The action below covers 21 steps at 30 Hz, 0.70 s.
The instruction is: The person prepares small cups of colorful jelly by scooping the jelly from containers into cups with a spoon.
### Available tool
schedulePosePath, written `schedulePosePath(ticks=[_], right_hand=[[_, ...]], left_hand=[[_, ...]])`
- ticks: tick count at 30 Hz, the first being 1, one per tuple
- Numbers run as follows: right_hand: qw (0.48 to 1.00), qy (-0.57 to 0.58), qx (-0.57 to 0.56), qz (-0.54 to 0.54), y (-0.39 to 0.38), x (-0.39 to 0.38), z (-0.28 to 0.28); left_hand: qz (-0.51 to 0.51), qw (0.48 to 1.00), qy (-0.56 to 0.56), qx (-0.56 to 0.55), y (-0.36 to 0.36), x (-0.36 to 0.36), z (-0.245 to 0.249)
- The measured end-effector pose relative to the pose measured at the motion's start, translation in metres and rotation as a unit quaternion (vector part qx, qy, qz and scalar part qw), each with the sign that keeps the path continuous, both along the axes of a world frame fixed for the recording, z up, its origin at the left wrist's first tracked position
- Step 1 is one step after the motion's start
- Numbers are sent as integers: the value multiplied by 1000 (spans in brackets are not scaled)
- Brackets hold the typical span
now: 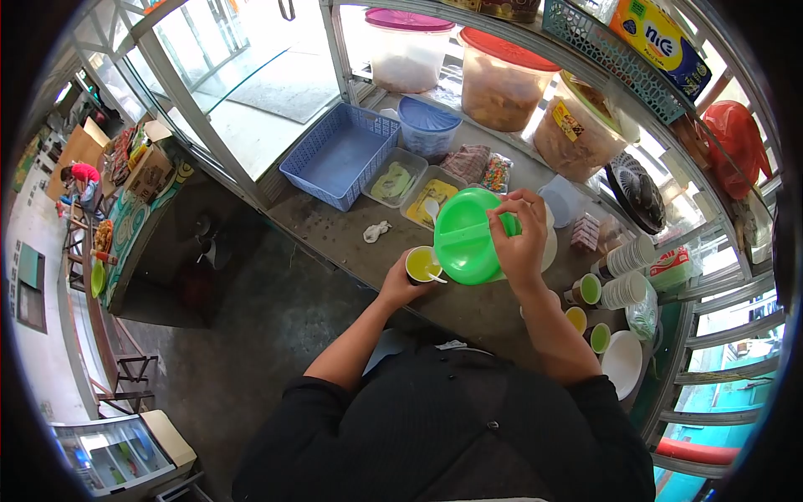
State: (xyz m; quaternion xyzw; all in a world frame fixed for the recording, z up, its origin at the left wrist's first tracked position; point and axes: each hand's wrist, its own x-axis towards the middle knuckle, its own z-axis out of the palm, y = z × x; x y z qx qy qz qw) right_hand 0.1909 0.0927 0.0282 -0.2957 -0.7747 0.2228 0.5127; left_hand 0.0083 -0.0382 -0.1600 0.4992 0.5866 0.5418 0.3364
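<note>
OK, edges first: the near edge of the grey countertop (pixel 335 238) runs diagonally from 10 o'clock down to 4 o'clock, right against my body. Free room is at 9 o'clock of my hands, bare counter with only a crumpled white paper scrap (pixel 376 230) on it. 12 o'clock is packed: two clear rectangular plastic trays (pixel 393 180), then a blue plastic lattice basket (pixel 339 155) and a blue round lidded tub (pixel 428 125). 3 to 5 o'clock is tight too: stacked white disposable cups (pixel 629 258), three small filled cups (pixel 590 289), a white round bowl (pixel 623 361).

Room: glass-and-metal stall frame around the counter, dark concrete floor (pixel 251 335) at 8 o'clock, well clear.

Fingers: my left hand (pixel 400 283) is wrapped closed around a small round cup of yellow liquid (pixel 422 263), upright at the near counter edge, with a white plastic spoon (pixel 435 277) in it. My right hand (pixel 520 238) is clamped on a bright green round plastic lid (pixel 460 238), fingers curled over its top rim. The lid is tilted up on edge, right beside the cup at its 3 o'clock, with a white plastic container (pixel 549 243) mostly hidden behind it. Can't tell whether the lid is seated or lifted.
</note>
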Motion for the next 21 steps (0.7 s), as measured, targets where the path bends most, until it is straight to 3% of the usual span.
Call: schedulePosePath(ticks=[21], right_hand=[[1000, 13, 21, 3, 2, 6, 0]], left_hand=[[1, 1000, 3, 9, -1, 2, 1]])
